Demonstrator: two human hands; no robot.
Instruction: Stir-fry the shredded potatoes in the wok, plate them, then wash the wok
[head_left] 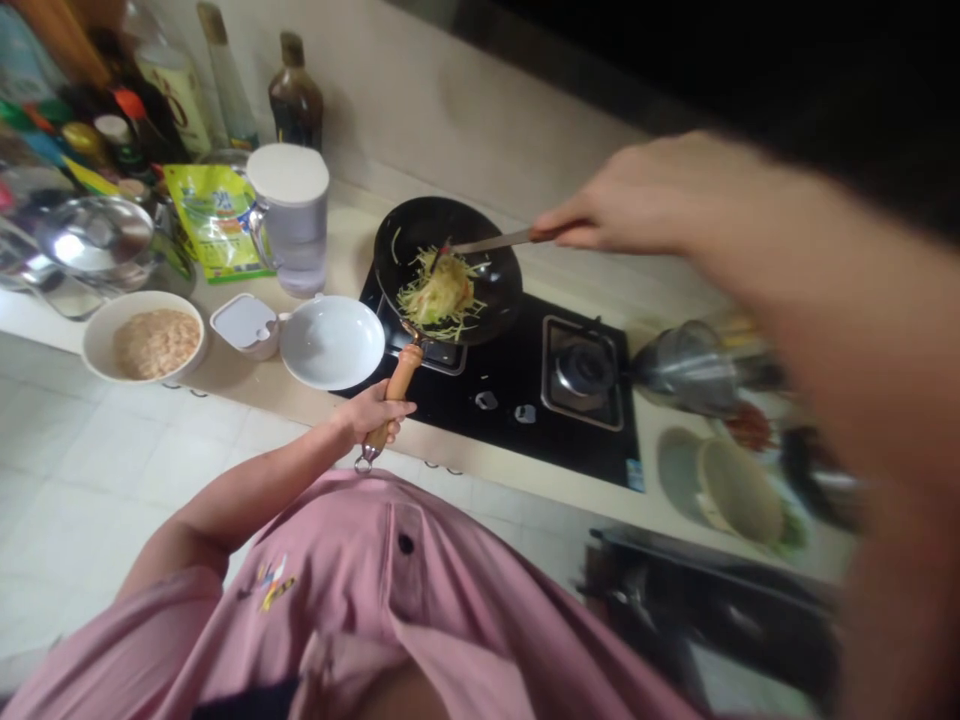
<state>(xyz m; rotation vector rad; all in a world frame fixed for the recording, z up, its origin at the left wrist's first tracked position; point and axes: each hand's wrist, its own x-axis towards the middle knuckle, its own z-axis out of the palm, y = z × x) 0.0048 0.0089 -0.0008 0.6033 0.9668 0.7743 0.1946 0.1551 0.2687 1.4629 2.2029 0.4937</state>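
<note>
My left hand (381, 412) is wrapped around the wooden handle of a black wok (491, 285) on the left side of the stove. Pale shredded vegetables (446, 292), yellow-green with some reddish bits, lie heaped in the wok. My right hand (600, 205), slightly blurred, grips the wooden handle of a spatula (495, 241) from the right. Its metal shaft slants down into the shreds, which partly hide the blade. Close to the wok's left side sits a white plate (330, 345).
The gas stove (502, 385) has a second burner (585, 372) on its right. Left stand a water pitcher (292, 225), a lidded white container (246, 325), a bowl of beige food (146, 340) and several bottles (296, 95). Bowls (739, 490) and a steel vessel (686, 370) are at right.
</note>
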